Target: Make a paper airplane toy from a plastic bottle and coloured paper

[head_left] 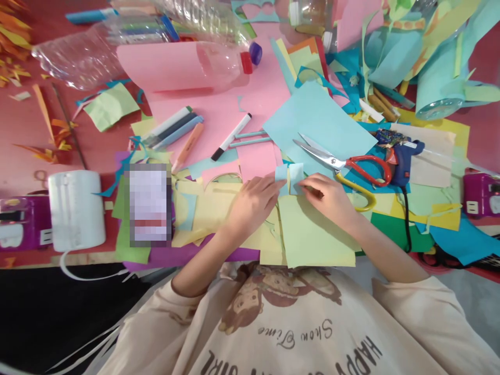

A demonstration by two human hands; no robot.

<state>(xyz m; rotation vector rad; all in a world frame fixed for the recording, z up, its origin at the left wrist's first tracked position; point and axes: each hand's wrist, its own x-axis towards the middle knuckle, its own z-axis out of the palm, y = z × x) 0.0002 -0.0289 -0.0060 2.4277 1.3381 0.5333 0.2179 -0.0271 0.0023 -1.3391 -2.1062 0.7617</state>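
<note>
Two small light blue paper pieces lie side by side in front of me, a narrow gap between them. My left hand (253, 200) has its fingers together on the left paper piece (282, 173). The right paper piece (296, 174) is pinched at its side edge by my right hand (330, 198). I cannot tell whether the two pieces join. Below them spreads a pale green sheet (316, 234). Scissors (351, 166) with red and yellow handles lie open just beyond my right hand, partly on a larger light blue sheet (320, 114).
A blue glue gun (402, 161) with a black cord lies at the right. A phone (148, 205) and a white device (77, 208) are at the left. Markers (172, 130), a pink-wrapped bottle (175, 62) and a blue-wrapped bottle (437, 78) lie farther back among paper scraps.
</note>
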